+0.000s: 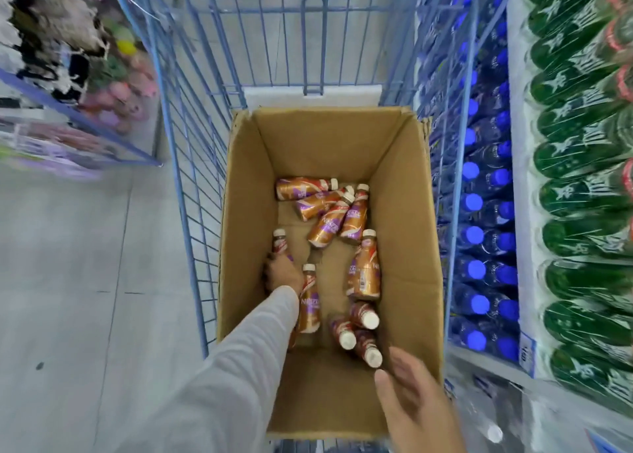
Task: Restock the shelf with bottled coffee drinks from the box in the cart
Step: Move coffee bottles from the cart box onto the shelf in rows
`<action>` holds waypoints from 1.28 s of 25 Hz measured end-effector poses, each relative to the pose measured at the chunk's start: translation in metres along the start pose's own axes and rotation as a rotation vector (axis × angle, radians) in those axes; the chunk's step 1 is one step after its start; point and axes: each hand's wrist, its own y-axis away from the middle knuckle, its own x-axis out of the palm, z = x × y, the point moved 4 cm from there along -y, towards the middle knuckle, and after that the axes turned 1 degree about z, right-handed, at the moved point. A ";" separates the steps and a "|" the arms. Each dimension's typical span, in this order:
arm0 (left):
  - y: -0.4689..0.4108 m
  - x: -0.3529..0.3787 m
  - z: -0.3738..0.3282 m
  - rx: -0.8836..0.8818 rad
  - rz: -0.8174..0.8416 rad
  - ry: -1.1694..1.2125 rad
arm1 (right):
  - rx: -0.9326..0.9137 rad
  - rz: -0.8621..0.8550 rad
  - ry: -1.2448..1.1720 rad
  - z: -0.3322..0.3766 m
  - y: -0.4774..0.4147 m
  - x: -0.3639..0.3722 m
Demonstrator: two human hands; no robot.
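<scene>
Several coffee bottles point(364, 267) lie loose in the cardboard box point(407, 247) within the cart point(191, 196); left hand point(282, 273) grips one bottle point(280, 242), right hand point(411, 394) hovers spread, empty.

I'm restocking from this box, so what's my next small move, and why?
Probably close the right hand on the near bottle: it hovers open just short of that cap, while the left hand already seems to grip the left bottle by the box wall.
</scene>
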 end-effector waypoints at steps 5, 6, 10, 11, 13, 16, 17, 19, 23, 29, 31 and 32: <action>-0.026 0.037 -0.001 0.028 0.114 -0.259 | 0.011 -0.018 0.023 0.001 -0.014 0.006; -0.022 0.036 -0.002 0.034 0.131 -0.240 | 0.013 -0.011 0.047 0.004 -0.017 0.008; 0.012 0.002 -0.009 0.033 0.132 0.118 | -0.002 0.095 0.119 0.025 -0.027 0.019; 0.027 -0.013 -0.012 0.043 0.132 0.246 | -0.004 0.145 0.141 0.031 -0.032 0.027; 0.063 -0.046 -0.016 0.039 0.148 0.493 | -0.016 0.226 0.162 0.040 -0.052 0.048; 0.126 -0.095 -0.012 0.023 0.265 0.805 | 0.019 0.304 0.184 0.038 -0.100 0.100; 0.145 -0.111 -0.007 0.046 0.282 0.834 | 0.034 0.329 0.209 0.033 -0.120 0.123; 0.178 -0.137 0.009 0.090 0.277 0.827 | 0.111 0.342 0.212 0.020 -0.155 0.168; 0.210 -0.162 0.044 0.037 0.234 0.882 | 0.194 0.365 0.277 -0.017 -0.194 0.228; 0.213 -0.161 0.065 0.011 0.250 0.893 | 0.349 0.357 0.009 -0.018 -0.183 0.213; 0.225 -0.167 0.061 0.037 0.257 0.882 | 0.351 0.335 -0.168 0.011 -0.156 0.166; 0.233 -0.171 0.056 0.060 0.268 0.886 | 0.309 0.323 -0.218 0.024 -0.141 0.140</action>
